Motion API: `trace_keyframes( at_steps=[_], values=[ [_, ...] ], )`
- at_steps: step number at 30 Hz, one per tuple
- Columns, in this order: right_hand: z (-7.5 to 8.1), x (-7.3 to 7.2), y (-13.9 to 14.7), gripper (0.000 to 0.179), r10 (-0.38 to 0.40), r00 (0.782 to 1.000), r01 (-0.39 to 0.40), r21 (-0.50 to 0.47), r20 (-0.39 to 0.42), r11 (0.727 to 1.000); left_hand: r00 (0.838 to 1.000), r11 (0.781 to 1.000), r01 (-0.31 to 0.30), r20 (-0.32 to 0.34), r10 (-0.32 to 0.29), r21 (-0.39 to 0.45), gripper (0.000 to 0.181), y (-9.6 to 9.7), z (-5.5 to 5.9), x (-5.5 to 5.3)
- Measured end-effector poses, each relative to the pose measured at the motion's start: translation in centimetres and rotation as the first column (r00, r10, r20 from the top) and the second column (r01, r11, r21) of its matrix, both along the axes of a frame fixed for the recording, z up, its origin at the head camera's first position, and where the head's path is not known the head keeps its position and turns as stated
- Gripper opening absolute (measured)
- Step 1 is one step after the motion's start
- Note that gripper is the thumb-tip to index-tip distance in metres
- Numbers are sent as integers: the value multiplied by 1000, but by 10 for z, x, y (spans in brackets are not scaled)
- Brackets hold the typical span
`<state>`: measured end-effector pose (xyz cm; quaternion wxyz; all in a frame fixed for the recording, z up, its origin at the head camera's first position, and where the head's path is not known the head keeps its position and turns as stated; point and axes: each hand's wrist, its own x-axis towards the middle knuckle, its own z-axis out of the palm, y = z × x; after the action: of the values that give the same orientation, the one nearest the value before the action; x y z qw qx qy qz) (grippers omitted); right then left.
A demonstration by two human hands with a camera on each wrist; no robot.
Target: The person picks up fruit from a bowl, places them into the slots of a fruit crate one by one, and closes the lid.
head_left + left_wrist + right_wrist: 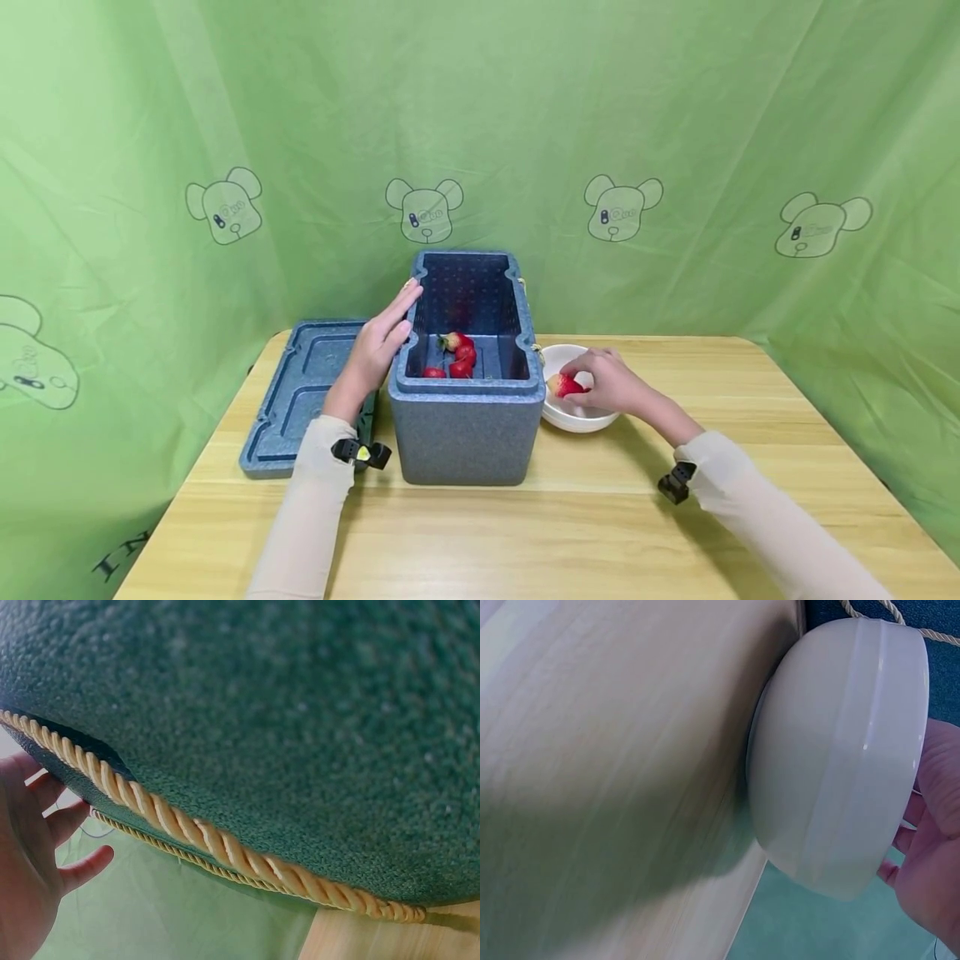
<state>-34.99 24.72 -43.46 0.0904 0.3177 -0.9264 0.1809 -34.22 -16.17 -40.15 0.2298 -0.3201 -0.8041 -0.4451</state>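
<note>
An open-topped blue-grey foam box [468, 437] stands mid-table, with several red strawberries [461, 367] on its floor. My left hand [375, 346] rests against the box's left rim, fingers fairly straight; the left wrist view shows that hand [30, 847] beyond the box's twisted gold cord [202, 832]. At the box's right side sits a white bowl [576, 422]. My right hand [611, 383] reaches over it, pinching a strawberry [562, 386] with a pale top between thumb and fingers. In the right wrist view, the bowl's wall [832, 757] hides the fingertips and the strawberry.
Left of the box, its matching lid [273, 425] lies flat on the wooden table [465, 542], partly behind the left forearm. A green curtain [525, 108] printed with bear heads hangs close behind the table and along both sides.
</note>
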Motion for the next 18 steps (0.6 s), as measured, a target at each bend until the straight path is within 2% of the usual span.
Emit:
trace_keyframes(
  at_steps=[18],
  values=[
    [2,1,2,43,-60,990,41,-146,-128,988,1000,1000,3,-3,-3,7,55,0,0,1]
  ],
)
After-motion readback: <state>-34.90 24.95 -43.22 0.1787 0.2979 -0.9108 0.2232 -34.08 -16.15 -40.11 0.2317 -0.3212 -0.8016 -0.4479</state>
